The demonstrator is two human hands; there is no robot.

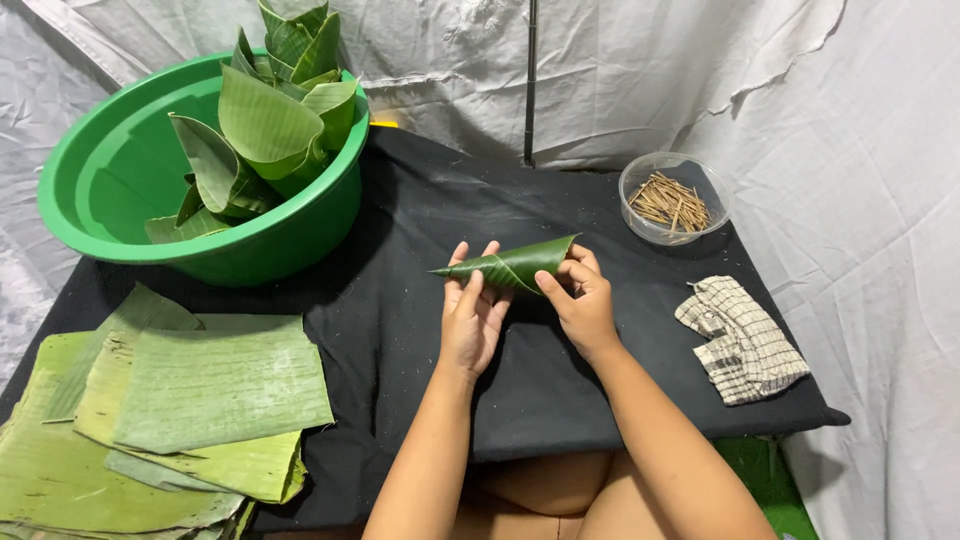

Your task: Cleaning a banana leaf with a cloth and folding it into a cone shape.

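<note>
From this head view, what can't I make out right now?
- Leaf cone: inside and seam hidden by left hand and right hand.
- Basin: bottom covered by folded cones.
- Leaf stack: cut off by left and bottom edges.
- Sticks in clear bowl: too small to count.

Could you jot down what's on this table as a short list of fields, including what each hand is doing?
Left hand: grips the leaf cone near its pointed end
Right hand: pinches the cone's wide end
Green basin: holds finished cones
Flat leaves: stacked at left
Clear bowl: small sticks
Checked cloth: at right
</note>
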